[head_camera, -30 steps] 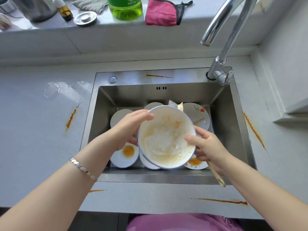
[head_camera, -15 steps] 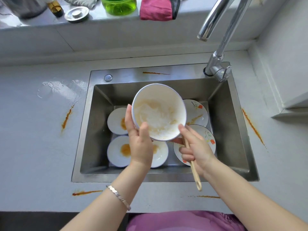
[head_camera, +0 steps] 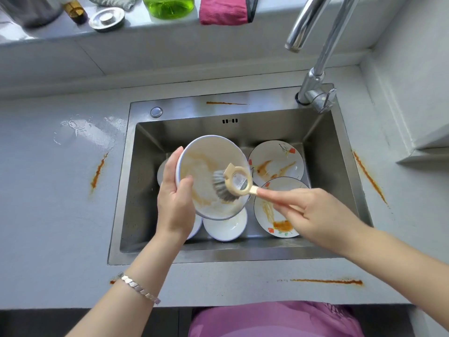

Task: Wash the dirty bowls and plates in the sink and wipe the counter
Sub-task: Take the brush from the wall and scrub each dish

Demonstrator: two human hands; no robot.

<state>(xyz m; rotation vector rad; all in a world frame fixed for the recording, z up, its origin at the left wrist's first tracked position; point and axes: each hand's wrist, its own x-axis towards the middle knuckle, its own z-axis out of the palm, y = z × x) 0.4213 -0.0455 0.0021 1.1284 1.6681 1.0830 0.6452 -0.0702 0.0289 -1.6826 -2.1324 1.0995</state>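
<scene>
Head-worn camera looks steeply down, close over the sink [head_camera: 340, 152].

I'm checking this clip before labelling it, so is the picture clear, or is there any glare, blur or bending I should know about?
Head view: daylight is fairly even, and the bowl and brush read sharp. Head view: glare whitens the wet patch on the counter and streaks the faucet. Head view: the wide lens bends the counter's back edge.

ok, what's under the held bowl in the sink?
A white dish pokes out beneath the bowl, plus the edge of a second dish by the left hand. Their remaining parts and the sink floor there are covered.
</scene>
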